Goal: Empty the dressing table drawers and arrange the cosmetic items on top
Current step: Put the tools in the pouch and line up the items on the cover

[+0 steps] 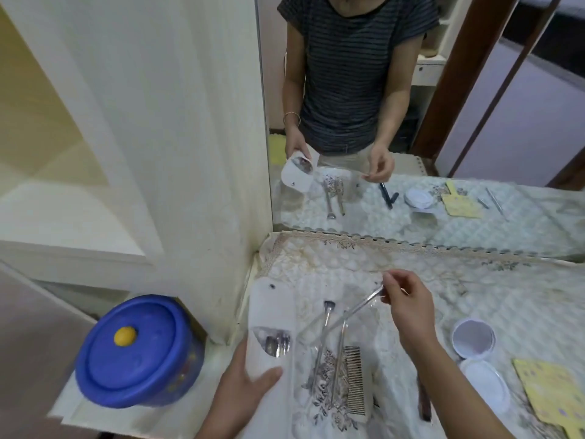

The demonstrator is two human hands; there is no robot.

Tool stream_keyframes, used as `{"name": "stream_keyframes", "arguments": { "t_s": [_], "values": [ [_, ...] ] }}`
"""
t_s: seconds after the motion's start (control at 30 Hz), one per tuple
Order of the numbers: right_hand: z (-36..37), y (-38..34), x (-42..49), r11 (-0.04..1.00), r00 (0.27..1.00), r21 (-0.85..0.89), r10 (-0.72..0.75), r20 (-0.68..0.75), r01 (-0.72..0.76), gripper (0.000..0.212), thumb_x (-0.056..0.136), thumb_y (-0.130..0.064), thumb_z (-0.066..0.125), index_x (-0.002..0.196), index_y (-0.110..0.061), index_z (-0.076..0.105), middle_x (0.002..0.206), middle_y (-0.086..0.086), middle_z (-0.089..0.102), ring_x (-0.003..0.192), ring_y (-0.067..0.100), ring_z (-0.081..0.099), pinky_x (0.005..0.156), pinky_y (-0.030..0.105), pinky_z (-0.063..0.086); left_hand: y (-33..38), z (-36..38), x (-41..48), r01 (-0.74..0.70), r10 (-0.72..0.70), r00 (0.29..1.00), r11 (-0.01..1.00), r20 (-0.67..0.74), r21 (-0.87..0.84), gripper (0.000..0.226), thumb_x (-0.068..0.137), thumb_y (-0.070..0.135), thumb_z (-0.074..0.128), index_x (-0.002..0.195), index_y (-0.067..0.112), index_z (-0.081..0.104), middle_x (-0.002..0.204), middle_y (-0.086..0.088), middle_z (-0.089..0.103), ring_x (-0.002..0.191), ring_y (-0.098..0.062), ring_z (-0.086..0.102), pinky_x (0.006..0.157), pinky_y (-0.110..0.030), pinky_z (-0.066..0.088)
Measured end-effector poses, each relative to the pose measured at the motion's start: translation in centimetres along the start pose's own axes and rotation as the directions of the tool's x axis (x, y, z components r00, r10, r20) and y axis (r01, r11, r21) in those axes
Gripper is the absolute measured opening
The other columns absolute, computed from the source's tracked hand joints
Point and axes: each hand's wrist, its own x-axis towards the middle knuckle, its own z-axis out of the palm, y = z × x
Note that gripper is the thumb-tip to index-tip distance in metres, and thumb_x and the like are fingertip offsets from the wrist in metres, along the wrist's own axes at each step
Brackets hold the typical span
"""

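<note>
Fingers of the right hand (408, 308) are pinched together on the upper end of a thin clear-handled brush (354, 310), whose long axis slants from those fingertips down and to the left, its lower end blurred where it meets other tools. Fingers of the left hand (243, 388) are wrapped around the lower part of a white pouch (272, 315), thumb on its front; the pouch runs lengthwise away from that hand, flap open at the far end with a snap button showing, and several metal handles (278, 345) sit in its mouth just above the thumb. Below the right fingers, between the two hands, a makeup brush (327, 312) lies on the worktop (506, 299) with its bristles pointing away from the person, beside another slim tool whose tip I cannot make out. A comb (356, 380) lies nearer the person, long axis running toward the bottom edge, teeth facing right. To the right of the right wrist sit a round white jar (474, 339) and, just beside it, its lid (486, 383); a yellow card (550, 391) further right is cut off by the frame edge. A dark slim item under the right forearm is mostly hidden. Left of the left hand, off the quilted cover, stands a blue lidded tub (136, 351). The mirror (474, 122) behind repeats the scene.
</note>
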Motion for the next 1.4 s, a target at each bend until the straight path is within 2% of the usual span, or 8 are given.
{"name": "stream_keyframes", "arguments": {
  "t_s": [0.17, 0.3, 0.4, 0.6, 0.77, 0.93, 1.3, 1.4],
  "values": [
    [2.7, 4.9, -1.1, 0.903, 0.913, -0.43, 0.198, 0.356, -0.028, 0.017, 0.084, -0.012, 0.064, 0.071, -0.023, 0.062, 0.062, 0.001, 0.059, 0.055, 0.015, 0.056, 0.058, 0.025, 0.048, 0.6, -1.1, -0.6, -0.01, 0.003, 0.997, 0.996, -0.083, -0.09, 0.062, 0.062, 0.026, 0.079, 0.115, 0.033, 0.048, 0.109, 0.018, 0.06, 0.103, -0.001, 0.057, 0.081, -0.009, 0.041],
    [5.2, 6.6, -2.2, 0.763, 0.919, -0.632, 0.145, 0.367, 0.133, 0.03, 0.082, -0.02, 0.066, 0.111, -0.013, 0.062, 0.105, 0.006, 0.06, 0.102, 0.023, 0.056, 0.086, 0.028, 0.041, 1.2, -1.8, -1.3, -0.009, 0.001, 0.999, 0.989, -0.049, -0.147, 0.05, 0.066, 0.019, 0.079, 0.102, 0.04, 0.052, 0.099, 0.029, 0.065, 0.087, 0.024, 0.056, 0.075, 0.002, 0.041],
    [6.5, 4.2, -2.8, 0.85, 0.921, -0.488, 0.007, 0.389, 0.199, 0.041, 0.083, -0.027, 0.066, 0.121, -0.015, 0.056, 0.117, 0.002, 0.056, 0.108, 0.02, 0.053, 0.089, 0.027, 0.043, 1.4, -2.0, -1.6, -0.01, 0.017, 0.999, 0.98, 0.035, -0.197, 0.06, 0.053, 0.03, 0.08, 0.107, 0.035, 0.055, 0.101, 0.035, 0.066, 0.091, 0.019, 0.059, 0.076, -0.003, 0.045],
    [7.9, -1.2, -2.5, 0.984, 0.771, -0.09, 0.176, 0.613, -0.153, 0.023, 0.085, -0.022, 0.063, 0.107, -0.018, 0.061, 0.107, 0.001, 0.067, 0.095, 0.017, 0.063, 0.076, 0.024, 0.05, 2.5, -1.2, -1.7, -0.015, 0.061, 0.979, 0.974, 0.196, -0.225, 0.069, 0.052, 0.034, 0.079, 0.117, 0.027, 0.056, 0.111, 0.023, 0.067, 0.104, 0.01, 0.059, 0.079, -0.006, 0.043],
    [5.7, -3.1, -4.2, 0.984, 0.746, -0.111, -0.031, 0.665, 0.139, 0.013, 0.083, -0.013, 0.065, 0.079, -0.024, 0.069, 0.069, -0.008, 0.068, 0.067, 0.005, 0.06, 0.063, 0.016, 0.044, 3.6, 0.2, -0.6, 0.144, -0.091, 0.984, 0.91, 0.151, -0.389, 0.04, 0.064, 0.006, 0.075, 0.102, 0.012, 0.065, 0.098, -0.002, 0.074, 0.08, -0.007, 0.07, 0.063, -0.016, 0.053],
    [4.2, -1.5, -6.9, 0.839, 0.698, -0.264, -0.179, 0.693, 0.477, 0.022, 0.078, -0.034, 0.056, 0.092, -0.029, 0.072, 0.087, -0.024, 0.066, 0.094, -0.005, 0.058, 0.082, 0.008, 0.042, 5.5, 0.8, 0.2, 0.287, -0.141, 0.943, 0.807, 0.303, -0.517, 0.039, 0.071, 0.01, 0.067, 0.109, 0.003, 0.066, 0.111, -0.016, 0.069, 0.108, -0.032, 0.062, 0.102, -0.047, 0.043],
    [2.8, 0.5, -6.5, 0.667, 0.659, -0.331, -0.322, 0.68, 0.667, 0.023, 0.078, -0.032, 0.048, 0.092, -0.032, 0.065, 0.091, -0.013, 0.066, 0.092, -0.003, 0.054, 0.081, 0.002, 0.036, 5.1, 1.3, 1.5, 0.413, -0.21, 0.86, 0.822, 0.465, -0.392, 0.022, 0.082, 0.008, 0.051, 0.098, -0.005, 0.06, 0.071, -0.004, 0.074, 0.069, -0.013, 0.071, 0.063, -0.023, 0.057],
    [2.8, 0.7, -6.6, 0.622, 0.667, -0.368, -0.353, 0.656, 0.691, 0.019, 0.078, -0.029, 0.05, 0.09, -0.034, 0.063, 0.09, -0.012, 0.067, 0.09, -0.003, 0.055, 0.074, 0.006, 0.043, 4.7, 1.6, 1.9, 0.443, -0.248, 0.857, 0.801, 0.452, -0.401, 0.028, 0.083, 0.023, 0.059, 0.099, 0.001, 0.062, 0.082, -0.009, 0.071, 0.079, -0.02, 0.069, 0.074, -0.029, 0.055]
  ]
}}
